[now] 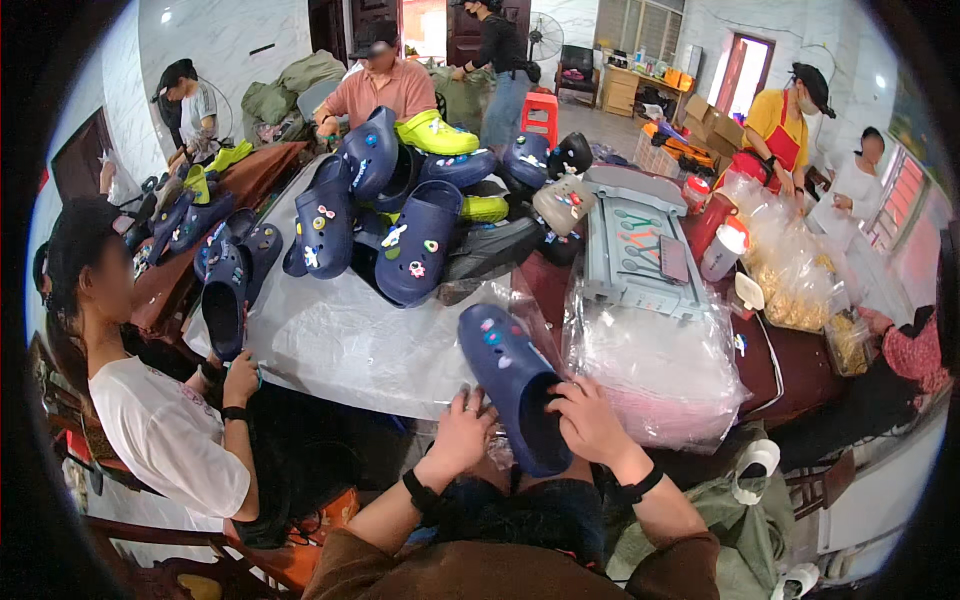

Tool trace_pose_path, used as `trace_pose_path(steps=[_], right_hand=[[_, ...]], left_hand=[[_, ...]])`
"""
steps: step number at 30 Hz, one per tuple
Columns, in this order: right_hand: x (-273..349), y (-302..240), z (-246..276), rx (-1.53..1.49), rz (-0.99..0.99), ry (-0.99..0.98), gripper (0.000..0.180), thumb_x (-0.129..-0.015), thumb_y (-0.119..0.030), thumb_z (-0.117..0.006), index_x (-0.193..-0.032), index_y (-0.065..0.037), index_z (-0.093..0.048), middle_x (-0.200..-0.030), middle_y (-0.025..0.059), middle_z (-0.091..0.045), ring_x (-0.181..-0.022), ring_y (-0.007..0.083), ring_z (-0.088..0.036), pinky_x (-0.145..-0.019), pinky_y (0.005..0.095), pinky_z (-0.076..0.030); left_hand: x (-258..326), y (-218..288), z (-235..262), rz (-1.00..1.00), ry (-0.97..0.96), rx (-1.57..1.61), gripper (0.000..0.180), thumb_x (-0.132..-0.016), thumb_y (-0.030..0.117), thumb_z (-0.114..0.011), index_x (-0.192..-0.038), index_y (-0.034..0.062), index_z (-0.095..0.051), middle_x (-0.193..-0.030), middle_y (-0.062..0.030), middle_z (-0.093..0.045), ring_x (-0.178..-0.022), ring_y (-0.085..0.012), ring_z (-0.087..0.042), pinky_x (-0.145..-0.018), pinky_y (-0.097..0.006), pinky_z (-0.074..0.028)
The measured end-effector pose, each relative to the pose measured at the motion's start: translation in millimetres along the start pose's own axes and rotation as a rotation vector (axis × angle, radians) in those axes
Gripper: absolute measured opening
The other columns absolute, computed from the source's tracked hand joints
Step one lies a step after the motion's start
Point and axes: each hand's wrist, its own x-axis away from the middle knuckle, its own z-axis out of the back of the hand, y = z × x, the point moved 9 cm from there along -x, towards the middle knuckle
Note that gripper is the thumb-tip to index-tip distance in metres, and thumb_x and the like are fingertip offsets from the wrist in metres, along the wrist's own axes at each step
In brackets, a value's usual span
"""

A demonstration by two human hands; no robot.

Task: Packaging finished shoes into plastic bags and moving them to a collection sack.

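Note:
A dark blue foam clog [513, 385] decorated with small colourful charms is in front of me, toe pointing away and its opening toward me. My right hand [588, 418] grips the clog's right rim, with fingers at the edge of the opening. Beside the clog's left side is my left hand [463, 432], its fingers bent and drawn together; what they hold, if anything, is hidden. A heap of blue clogs [418, 245] with charms lies on the table beyond, with a lime green clog [437, 133] on top.
Plastic sheeting [350, 330] covers the table. At right are a grey tray [640, 290] holding small tools, a stack of clear plastic bags [655, 375], a white-lidded cup [725, 248] and bagged golden pieces [795, 285]. A co-worker [165, 400] at left holds another blue clog [226, 300].

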Motion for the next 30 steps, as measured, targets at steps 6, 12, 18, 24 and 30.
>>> trace_pose_path(steps=[6, 12, 18, 24, 30], right_hand=[[7, -48, -5, 0.017, -0.256, -0.019, 0.084, -0.071, -0.056, -0.078, -0.133, -0.005, -0.056, -0.147, 0.0286, -0.034, -0.139, 0.0567, -0.022, -0.112, 0.0666, -0.021], [27, -31, -9, 0.060, -0.219, 0.127, 0.050, -0.070, -0.033, -0.079, -0.109, -0.006, -0.069, -0.142, 0.0246, -0.045, -0.140, 0.0518, -0.026, -0.111, 0.0673, -0.023], [57, -11, 42, -0.683, -0.436, 0.272, 0.027, -0.080, -0.016, -0.074, -0.101, 0.000, -0.071, -0.110, 0.0170, -0.067, -0.109, 0.0362, -0.062, -0.093, 0.0421, -0.047], [110, -23, 82, -1.016, -0.416, 0.204, 0.033, -0.078, -0.012, -0.076, -0.105, 0.006, -0.069, -0.110, 0.0144, -0.069, -0.096, 0.0231, -0.065, -0.084, 0.0320, -0.048], [141, -34, 99, -1.137, -0.453, 0.112, 0.033, -0.078, -0.010, -0.076, -0.105, 0.009, -0.068, -0.109, 0.0144, -0.068, -0.093, 0.0200, -0.062, -0.084, 0.0307, -0.047]], left_hand=[[-2, 10, -9, -0.001, -0.010, -0.059, 0.030, -0.088, 0.029, -0.064, -0.104, 0.0053, -0.072, -0.124, -0.0233, -0.059, -0.122, -0.0461, -0.048, -0.091, -0.052, -0.048], [-6, 12, 1, -0.016, -0.040, -0.012, 0.032, -0.091, 0.032, -0.061, -0.110, 0.0088, -0.072, -0.130, -0.0242, -0.058, -0.122, -0.0452, -0.048, -0.094, -0.053, -0.046], [-23, 7, 29, -0.022, 0.090, 0.087, 0.032, -0.091, 0.029, -0.060, -0.113, 0.0084, -0.071, -0.133, -0.0306, -0.054, -0.121, -0.0479, -0.048, -0.098, -0.053, -0.045], [-52, 18, 69, -0.209, 0.167, 0.543, 0.030, -0.081, 0.010, -0.065, -0.111, 0.0069, -0.070, -0.121, -0.0194, -0.062, -0.119, -0.0424, -0.050, -0.100, -0.050, -0.041], [-57, 19, 75, -0.302, 0.062, 0.160, 0.036, -0.092, 0.020, -0.056, -0.125, 0.0082, -0.064, -0.127, -0.0170, -0.061, -0.123, -0.0394, -0.049, -0.103, -0.048, -0.039]])
